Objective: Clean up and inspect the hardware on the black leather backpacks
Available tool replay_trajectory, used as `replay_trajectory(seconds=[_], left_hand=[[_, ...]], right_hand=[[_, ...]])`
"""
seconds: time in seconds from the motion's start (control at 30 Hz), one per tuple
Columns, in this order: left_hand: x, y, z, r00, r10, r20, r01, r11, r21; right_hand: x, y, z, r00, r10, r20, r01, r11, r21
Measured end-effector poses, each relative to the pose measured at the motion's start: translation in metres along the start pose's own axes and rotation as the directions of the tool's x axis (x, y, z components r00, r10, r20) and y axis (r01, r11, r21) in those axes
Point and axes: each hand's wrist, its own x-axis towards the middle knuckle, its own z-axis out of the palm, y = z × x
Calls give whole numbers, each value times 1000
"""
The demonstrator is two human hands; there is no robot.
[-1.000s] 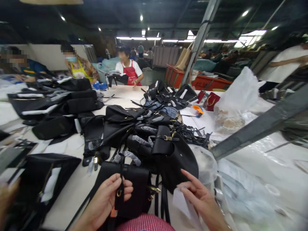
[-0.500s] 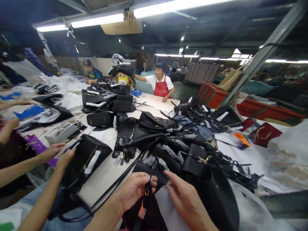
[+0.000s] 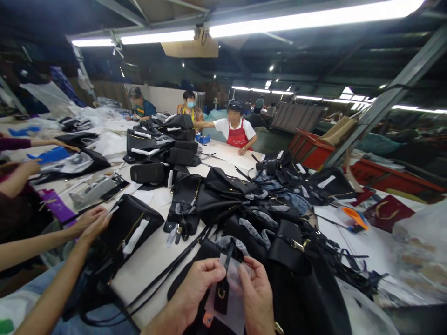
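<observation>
Near the bottom centre, my left hand (image 3: 200, 284) pinches one edge of a translucent sheet (image 3: 234, 298). My right hand (image 3: 256, 293) grips the sheet's other side, thumb and fingers pressed together. Between the hands, a black strap tab with a gold ring (image 3: 221, 293) lies against the sheet, its narrow strap running upward. A small orange tag (image 3: 207, 318) shows below my left fingers. Just right of my hands is a large black bag (image 3: 307, 288) with a gold buckle. Black bags (image 3: 223, 190) with wrapped handles are piled beyond.
At the left, a co-worker's hands hold a black bag (image 3: 134, 223). A person in a red apron (image 3: 239, 135) reaches to a bag stack (image 3: 157, 144) across the table (image 3: 157, 253). Orange tape (image 3: 353, 217) lies at the right, near a slanted metal post (image 3: 387, 97).
The translucent sheet has come up behind the strap tab, and my right hand has moved left, closing on it. Across the table, the person's raised bag has come down onto the stack.
</observation>
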Motion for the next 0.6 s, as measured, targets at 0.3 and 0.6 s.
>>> replay_trajectory(seconds=[0.3,0.6], left_hand=[[12,-14,-5,976,130,-173,-76,955,287],[17,-14,-7,962,253,-107,-180,874,452]], right_hand=[[4,7,2,999,39,23,-41,994,98],[13,-29,15,972,144,185,-148,989,7]])
